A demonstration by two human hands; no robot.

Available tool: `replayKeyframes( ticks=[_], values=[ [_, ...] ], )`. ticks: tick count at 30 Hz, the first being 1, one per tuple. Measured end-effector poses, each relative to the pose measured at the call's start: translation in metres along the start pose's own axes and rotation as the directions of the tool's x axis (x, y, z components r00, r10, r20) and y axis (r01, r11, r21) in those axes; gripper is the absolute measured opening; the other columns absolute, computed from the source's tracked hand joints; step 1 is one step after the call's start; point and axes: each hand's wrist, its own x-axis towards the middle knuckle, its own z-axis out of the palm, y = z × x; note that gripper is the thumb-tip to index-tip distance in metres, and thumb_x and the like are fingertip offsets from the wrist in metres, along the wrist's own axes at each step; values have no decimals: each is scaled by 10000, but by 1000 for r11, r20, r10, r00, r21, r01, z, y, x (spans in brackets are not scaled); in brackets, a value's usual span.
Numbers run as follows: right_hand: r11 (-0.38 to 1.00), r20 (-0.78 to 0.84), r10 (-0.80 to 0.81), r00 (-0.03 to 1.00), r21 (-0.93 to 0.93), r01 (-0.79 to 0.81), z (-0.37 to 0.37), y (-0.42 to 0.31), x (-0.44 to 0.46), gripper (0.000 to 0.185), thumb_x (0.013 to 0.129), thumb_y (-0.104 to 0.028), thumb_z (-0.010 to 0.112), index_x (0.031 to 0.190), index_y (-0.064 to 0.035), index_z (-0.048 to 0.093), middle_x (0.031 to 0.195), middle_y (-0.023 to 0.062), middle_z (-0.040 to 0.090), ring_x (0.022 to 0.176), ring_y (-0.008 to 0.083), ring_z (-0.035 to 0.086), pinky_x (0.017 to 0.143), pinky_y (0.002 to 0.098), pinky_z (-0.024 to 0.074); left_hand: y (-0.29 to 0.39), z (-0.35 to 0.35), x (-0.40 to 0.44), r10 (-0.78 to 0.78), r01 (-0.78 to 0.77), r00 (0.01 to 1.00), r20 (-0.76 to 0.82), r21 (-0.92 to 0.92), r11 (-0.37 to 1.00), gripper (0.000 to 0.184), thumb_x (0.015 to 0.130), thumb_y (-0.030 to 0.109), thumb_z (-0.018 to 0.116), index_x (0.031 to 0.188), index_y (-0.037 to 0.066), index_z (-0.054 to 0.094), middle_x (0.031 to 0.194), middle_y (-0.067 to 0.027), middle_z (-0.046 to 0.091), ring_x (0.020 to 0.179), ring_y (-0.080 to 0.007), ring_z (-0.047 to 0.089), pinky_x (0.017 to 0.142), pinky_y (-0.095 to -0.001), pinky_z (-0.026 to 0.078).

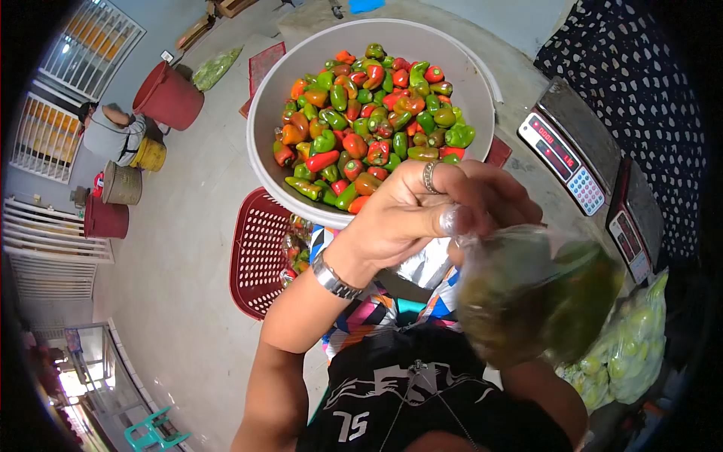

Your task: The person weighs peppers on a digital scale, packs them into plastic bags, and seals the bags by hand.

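My left hand [422, 203], with a ring and a metal watch on its wrist, is closed with thumb and fingers pinched at the gathered neck of a clear plastic bag of peppers [535, 301]. The bag hangs close to the camera, and dark green, blurred peppers show through it. My right forearm [546, 388] rises behind the bag; the bag and my left hand hide most of my right hand, so its fingers cannot be made out clearly. Beyond my hands stands a large grey tub [263, 151] with many red, green and orange peppers [369, 120].
A red perforated basket [247, 256] holds bagged peppers at the left of my legs. Two digital scales [561, 158] stand at right, above a big bag of pale green produce [625, 354]. Far left, a person [113, 139] bends near red tubs [169, 98]. A green stool [154, 429] stands lower left.
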Motion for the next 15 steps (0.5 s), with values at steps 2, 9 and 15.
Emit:
replayKeyframes(
  ticks=[2,9,15],
  values=[
    [974,126,41,991,215,-67,-9,17,8,127,977,-105,688,1036,2,722,990,107,714,886,202,698,796,318,545,1,-14,-5,-55,55,998,14,-73,996,164,930,115,742,1009,-29,731,1341,-230,620,1087,-243,693,913,-357,567],
    [853,432,-470,770,-3,522,-31,23,65,138,810,-50,772,942,-34,736,960,65,711,830,226,707,714,315,566,33,-48,7,-191,144,980,52,476,868,153,727,69,876,835,26,778,1046,-35,606,1029,-133,564,916,-280,438],
    [970,714,-167,680,-5,243,-31,28,111,93,783,-78,749,825,-3,716,790,118,721,690,287,679,658,347,541,52,-44,16,-189,205,970,-154,935,290,327,708,54,884,808,56,573,805,5,567,771,-140,532,711,-287,459]
  ],
)
